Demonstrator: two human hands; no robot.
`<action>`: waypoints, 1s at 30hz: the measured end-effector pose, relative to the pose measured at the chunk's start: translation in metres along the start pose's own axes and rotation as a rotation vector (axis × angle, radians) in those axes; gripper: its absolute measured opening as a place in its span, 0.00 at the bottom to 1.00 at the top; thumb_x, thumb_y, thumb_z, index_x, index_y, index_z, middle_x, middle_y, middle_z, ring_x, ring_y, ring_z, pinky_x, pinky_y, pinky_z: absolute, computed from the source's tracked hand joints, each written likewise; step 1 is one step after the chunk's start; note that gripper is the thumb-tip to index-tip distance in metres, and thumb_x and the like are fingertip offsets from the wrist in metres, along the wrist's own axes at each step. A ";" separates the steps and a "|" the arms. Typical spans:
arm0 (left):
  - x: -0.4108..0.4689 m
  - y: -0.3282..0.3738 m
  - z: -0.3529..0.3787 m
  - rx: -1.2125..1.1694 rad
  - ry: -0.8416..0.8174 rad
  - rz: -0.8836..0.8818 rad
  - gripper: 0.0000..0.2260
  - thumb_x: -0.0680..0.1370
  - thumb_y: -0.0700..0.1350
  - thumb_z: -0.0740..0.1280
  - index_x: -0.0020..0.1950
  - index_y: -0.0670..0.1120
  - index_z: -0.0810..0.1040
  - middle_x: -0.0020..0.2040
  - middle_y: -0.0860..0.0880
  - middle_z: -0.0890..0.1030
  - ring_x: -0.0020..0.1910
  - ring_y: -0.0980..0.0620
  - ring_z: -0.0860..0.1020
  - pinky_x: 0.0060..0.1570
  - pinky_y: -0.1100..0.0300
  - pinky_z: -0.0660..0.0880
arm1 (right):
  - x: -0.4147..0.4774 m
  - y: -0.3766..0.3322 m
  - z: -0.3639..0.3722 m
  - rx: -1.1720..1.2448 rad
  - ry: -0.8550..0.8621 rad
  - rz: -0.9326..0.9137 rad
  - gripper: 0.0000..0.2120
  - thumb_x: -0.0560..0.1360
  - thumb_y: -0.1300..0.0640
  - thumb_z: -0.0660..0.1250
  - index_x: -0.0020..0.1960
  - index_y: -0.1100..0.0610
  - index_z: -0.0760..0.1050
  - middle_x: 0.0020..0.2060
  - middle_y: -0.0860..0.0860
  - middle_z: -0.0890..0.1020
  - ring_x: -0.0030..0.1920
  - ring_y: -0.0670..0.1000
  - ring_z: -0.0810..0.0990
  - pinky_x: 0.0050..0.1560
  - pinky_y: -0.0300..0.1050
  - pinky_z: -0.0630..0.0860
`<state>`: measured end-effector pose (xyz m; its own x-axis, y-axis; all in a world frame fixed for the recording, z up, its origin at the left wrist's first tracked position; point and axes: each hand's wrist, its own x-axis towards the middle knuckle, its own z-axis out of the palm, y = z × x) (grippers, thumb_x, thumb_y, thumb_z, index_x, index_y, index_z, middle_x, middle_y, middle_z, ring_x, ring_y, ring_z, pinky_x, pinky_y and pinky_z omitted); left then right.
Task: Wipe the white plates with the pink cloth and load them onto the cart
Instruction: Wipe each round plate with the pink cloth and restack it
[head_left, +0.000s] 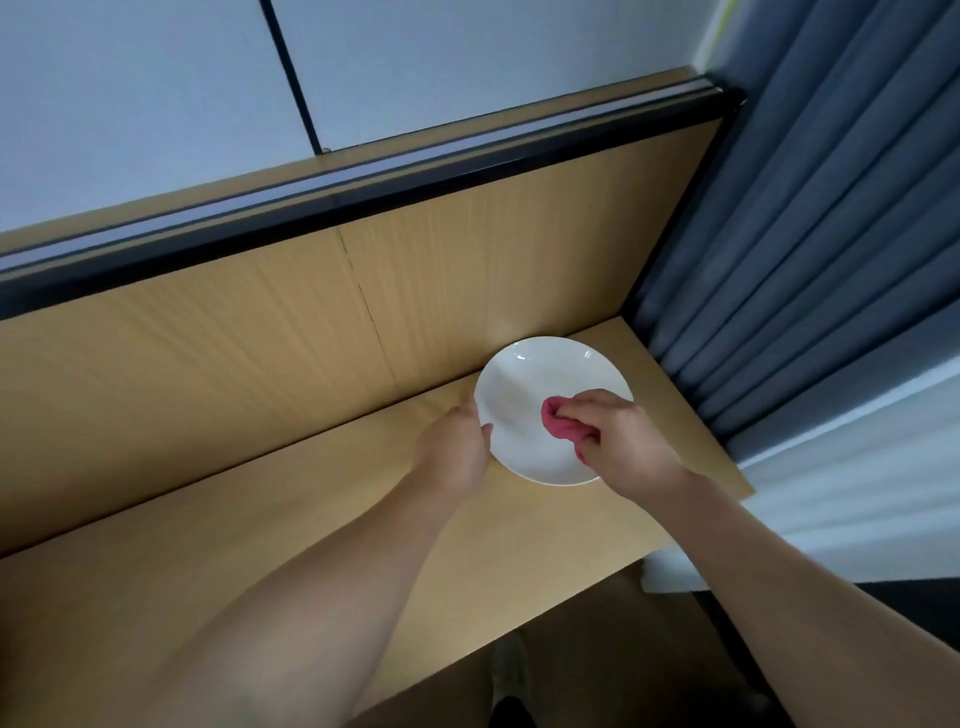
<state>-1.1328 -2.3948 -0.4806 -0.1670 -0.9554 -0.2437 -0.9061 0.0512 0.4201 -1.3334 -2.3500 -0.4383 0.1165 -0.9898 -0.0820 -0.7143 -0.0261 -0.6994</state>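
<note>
One white plate (540, 384) is over the right end of a light wooden table (291, 519), near the wooden back panel. My left hand (457, 447) grips the plate's left rim, thumb on top of the edge. My right hand (623, 441) holds a bunched pink cloth (558, 423) and presses it onto the plate's inner surface, right of centre. Most of the cloth is hidden under my fingers. No cart is in view.
A tall wooden back panel (260, 338) with a black top rail (363, 192) stands behind the table. Grey-blue curtains (810, 234) hang at the right, close to the table's end. Dark floor and my shoe (511, 670) show below the front edge.
</note>
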 end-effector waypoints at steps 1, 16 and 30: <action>0.004 0.002 0.003 -0.018 -0.008 -0.010 0.16 0.81 0.49 0.59 0.66 0.44 0.67 0.54 0.46 0.80 0.50 0.44 0.78 0.40 0.57 0.69 | 0.002 0.004 0.000 -0.001 0.000 0.001 0.21 0.70 0.73 0.58 0.48 0.51 0.80 0.44 0.42 0.75 0.41 0.42 0.75 0.44 0.39 0.74; 0.017 0.027 0.003 -0.501 -0.068 -0.352 0.05 0.76 0.39 0.60 0.51 0.44 0.66 0.43 0.49 0.73 0.43 0.46 0.74 0.37 0.57 0.70 | 0.012 0.013 0.006 0.024 -0.061 -0.048 0.22 0.69 0.74 0.57 0.48 0.52 0.81 0.44 0.43 0.75 0.43 0.43 0.74 0.44 0.38 0.73; -0.029 -0.029 -0.012 -0.574 0.033 -0.419 0.17 0.74 0.35 0.58 0.62 0.46 0.70 0.48 0.50 0.78 0.47 0.47 0.77 0.38 0.58 0.72 | 0.014 -0.038 0.022 -0.110 -0.071 -0.159 0.23 0.67 0.74 0.57 0.49 0.53 0.81 0.43 0.45 0.75 0.41 0.38 0.73 0.41 0.35 0.70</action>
<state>-1.0971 -2.3718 -0.4747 0.1709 -0.8697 -0.4630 -0.5423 -0.4753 0.6928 -1.2895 -2.3596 -0.4288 0.2792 -0.9598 -0.0297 -0.7537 -0.1998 -0.6261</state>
